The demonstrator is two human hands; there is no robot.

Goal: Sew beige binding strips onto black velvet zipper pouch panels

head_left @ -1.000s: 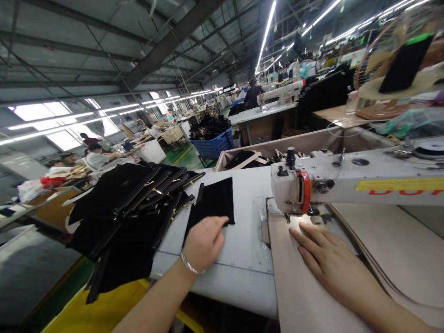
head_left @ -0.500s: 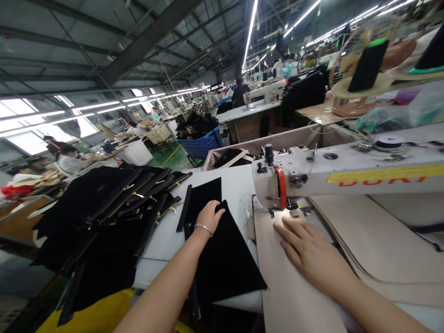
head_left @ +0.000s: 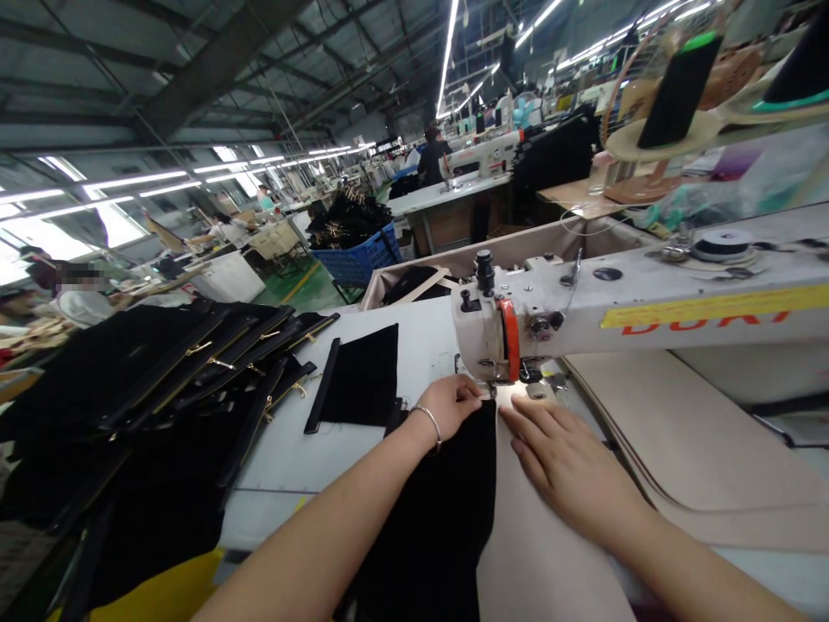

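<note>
Here in the head view, matte black cloth [head_left: 453, 510] meets a smooth beige panel [head_left: 537, 536] beneath the sewing machine [head_left: 648, 302], left hand [head_left: 452, 404] pinching the cloth's top edge, right hand [head_left: 560, 458] open, pressing the panel (fingers slightly spread), at a pale worktable [head_left: 427, 315] in a strip-lit workshop.

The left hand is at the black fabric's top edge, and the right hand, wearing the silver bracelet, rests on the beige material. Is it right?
The bracelet is misplaced: the head view shows it on the wrist of the left hand. That hand is at the top edge of the black fabric; the right hand rests on the beige material.
</note>
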